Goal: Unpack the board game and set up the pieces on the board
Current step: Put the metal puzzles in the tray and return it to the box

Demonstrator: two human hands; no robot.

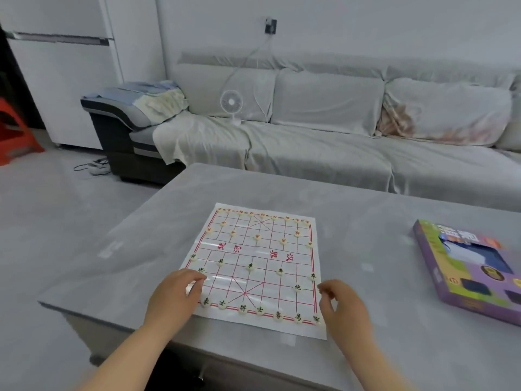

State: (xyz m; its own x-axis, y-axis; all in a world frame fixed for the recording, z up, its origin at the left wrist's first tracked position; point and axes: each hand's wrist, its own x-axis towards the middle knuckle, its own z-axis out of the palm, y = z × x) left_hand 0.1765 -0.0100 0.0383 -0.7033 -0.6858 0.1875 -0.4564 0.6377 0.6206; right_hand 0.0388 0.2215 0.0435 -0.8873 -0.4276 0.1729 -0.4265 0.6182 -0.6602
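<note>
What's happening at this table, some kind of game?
A person is laying out a Chinese chess set. The paper board lies flat on the grey table, with round pieces standing on both sides. The left hand rests on the board's near left corner, seemingly over a piece there. The right hand sits at the near right edge, fingers pinched together. The purple game box lies off to the right.

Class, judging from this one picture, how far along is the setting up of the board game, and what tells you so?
Mostly done: the board sheet lies flat on the table, with pieces along the far rows and near rows. The box sits aside on the right. In hand: the left hand is at the near-left corner, seemingly placing a piece; the right hand touches the right edge. Left: probably that corner.
</note>
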